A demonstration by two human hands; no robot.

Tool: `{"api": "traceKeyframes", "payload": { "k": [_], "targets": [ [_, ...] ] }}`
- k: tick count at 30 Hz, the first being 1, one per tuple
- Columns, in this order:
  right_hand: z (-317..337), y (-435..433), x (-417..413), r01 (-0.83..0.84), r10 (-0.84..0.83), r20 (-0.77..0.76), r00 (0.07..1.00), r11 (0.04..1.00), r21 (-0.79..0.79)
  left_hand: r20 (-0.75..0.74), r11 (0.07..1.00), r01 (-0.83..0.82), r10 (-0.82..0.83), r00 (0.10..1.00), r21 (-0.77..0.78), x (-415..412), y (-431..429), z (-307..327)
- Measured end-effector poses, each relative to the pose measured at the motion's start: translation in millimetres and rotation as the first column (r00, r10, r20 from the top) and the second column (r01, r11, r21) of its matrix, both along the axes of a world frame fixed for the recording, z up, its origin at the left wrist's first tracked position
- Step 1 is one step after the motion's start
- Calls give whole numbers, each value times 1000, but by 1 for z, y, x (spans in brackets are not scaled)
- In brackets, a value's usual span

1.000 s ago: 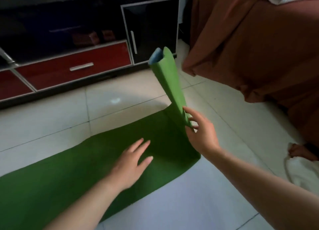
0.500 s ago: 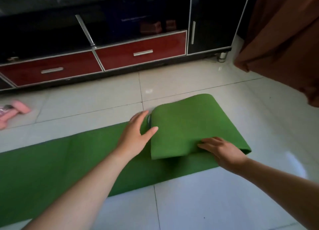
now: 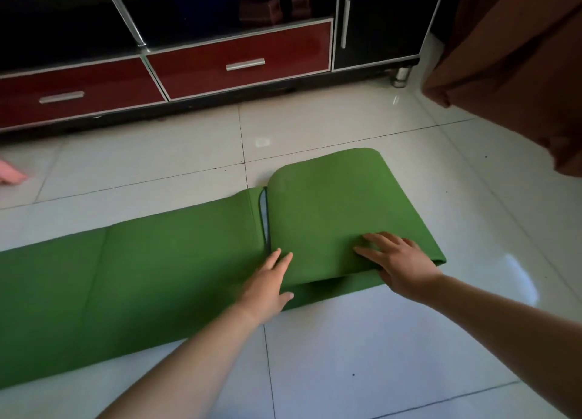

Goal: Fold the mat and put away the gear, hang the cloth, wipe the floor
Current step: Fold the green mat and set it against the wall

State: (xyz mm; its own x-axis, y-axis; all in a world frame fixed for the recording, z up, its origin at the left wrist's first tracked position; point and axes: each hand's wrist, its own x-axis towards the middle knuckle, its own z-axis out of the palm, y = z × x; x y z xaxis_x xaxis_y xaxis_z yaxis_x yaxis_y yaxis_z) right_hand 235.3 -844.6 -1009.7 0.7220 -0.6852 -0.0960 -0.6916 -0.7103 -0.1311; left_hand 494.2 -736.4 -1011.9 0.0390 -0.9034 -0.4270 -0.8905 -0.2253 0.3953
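Long green foam mat (image 3: 157,277) lies flat on the glossy white tiled floor (image 3: 378,340). Its long axis runs left-right, with the right end angled slightly toward the far side. The left end runs out of view.

The mat's right end is doubled back over itself into a folded flap (image 3: 330,211). The rounded bend is on the right and the free edge points left. A thin grey-blue underside shows in the gap at that edge.

Left hand (image 3: 267,283): fingers straight and together, flat on the lower layer, fingertips at the flap's near-left corner. It clamps nothing.
Right hand (image 3: 400,264): fingers spread, palm down, pressing on top of the flap by its near edge. No grasp either.

Far side: low black TV cabinet (image 3: 220,3) with two red drawers (image 3: 239,63) with metal bar handles, a black door (image 3: 378,22) at its right, and a chrome foot (image 3: 400,77) below. Brown draped fabric (image 3: 519,56) hangs at far right. A pink item (image 3: 9,173) is cut off at the left edge; I can't tell what it is.
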Motion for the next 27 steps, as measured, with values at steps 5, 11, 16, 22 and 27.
{"api": "traceKeyframes", "payload": {
  "k": [5, 11, 16, 22, 27],
  "targets": [
    [-12, -6, -11, -9, 12, -18, 1000, 983, 184, 4, 999, 1, -1, 1000, -32, -9, 7, -11],
    [-19, -6, -10, -1, 20, -79, 997, 972, 233, 50, 999, 41, -42, 998, 31, -15, 24, -27],
    [-13, 2, 9, 40, -5, -156, 988, 975, 219, 86, 998, 67, -66, 994, -15, -4, 22, -24],
    [-12, 12, 53, -30, 62, -103, 993, 957, 290, 83, 1000, 29, -28, 996, -8, 20, 23, -20],
    [-22, 15, 70, -33, 68, -98, 993, 945, 326, 123, 999, -5, -1, 992, 48, 41, 39, -26]
  ]
}}
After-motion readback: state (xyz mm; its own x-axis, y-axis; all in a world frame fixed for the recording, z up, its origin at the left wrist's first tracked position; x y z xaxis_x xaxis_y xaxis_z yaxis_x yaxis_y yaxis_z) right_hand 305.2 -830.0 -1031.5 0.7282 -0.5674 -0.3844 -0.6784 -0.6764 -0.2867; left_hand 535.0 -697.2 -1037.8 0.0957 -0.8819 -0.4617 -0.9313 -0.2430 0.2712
